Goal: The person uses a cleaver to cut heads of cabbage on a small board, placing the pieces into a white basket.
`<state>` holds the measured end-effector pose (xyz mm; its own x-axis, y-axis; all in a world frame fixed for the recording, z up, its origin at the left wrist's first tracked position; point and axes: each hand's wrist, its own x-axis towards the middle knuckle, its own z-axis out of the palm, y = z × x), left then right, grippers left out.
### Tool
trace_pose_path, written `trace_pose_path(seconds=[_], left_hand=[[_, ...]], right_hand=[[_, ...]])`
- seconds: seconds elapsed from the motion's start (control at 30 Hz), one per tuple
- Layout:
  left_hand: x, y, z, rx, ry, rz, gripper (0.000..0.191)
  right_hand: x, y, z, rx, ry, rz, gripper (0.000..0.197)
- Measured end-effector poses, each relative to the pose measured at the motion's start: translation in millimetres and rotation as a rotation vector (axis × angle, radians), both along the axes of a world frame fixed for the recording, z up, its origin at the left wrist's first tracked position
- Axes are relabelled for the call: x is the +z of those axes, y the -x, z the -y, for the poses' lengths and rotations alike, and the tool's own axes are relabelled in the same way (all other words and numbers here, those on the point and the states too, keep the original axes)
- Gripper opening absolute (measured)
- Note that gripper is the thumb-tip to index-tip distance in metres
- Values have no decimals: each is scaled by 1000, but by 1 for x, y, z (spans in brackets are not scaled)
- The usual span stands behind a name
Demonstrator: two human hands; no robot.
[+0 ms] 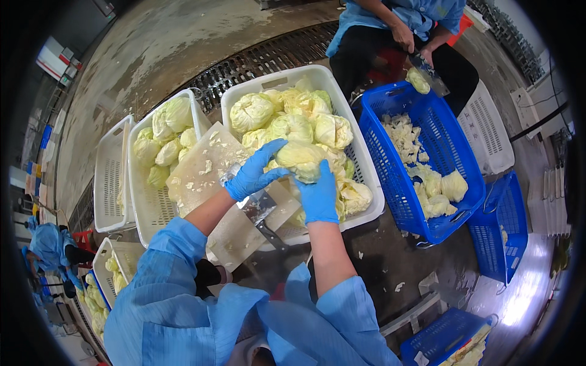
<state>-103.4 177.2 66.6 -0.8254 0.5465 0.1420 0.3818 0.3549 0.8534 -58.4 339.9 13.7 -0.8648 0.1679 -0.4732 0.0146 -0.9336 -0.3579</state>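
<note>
Between my blue-gloved hands is a pale green cabbage head (300, 160), over a white plastic crate (373, 183) heaped with cabbages. My right hand (319, 194) cups it from below and the right. At its left side, my left hand (256, 173) has its thumb and fingers spread around it. Just below my left hand, a cleaver (258, 206) lies flat on a pale cutting board (229, 242), its black handle (272, 235) towards me. Leaf scraps dot the board, which rests across this crate and the white crate (151, 217) on the left.
A blue crate (380, 151) with cut cabbage pieces stands to the right. Beyond it sits a co-worker (403, 41) with a knife (430, 75) and a cabbage piece. More blue crates (499, 228) stand further right. A metal floor grate (256, 57) runs behind the crates.
</note>
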Motion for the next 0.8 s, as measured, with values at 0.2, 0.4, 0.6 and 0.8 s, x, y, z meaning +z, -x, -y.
trace_pose_path(seconds=[0.2, 0.4, 0.6, 0.8], left_hand=[[21, -15, -11, 111, 87, -185, 52], [-17, -14, -25, 331, -93, -329, 21], [4, -18, -36, 452, -281, -18, 14], [-7, -21, -43, 427, -291, -67, 20]], right_hand=[[54, -5, 6, -27, -232, 50, 81], [57, -4, 8, -55, -604, -68, 78], [67, -3, 3, -64, -564, -43, 79], [63, -1, 4, -84, -599, -80, 78]])
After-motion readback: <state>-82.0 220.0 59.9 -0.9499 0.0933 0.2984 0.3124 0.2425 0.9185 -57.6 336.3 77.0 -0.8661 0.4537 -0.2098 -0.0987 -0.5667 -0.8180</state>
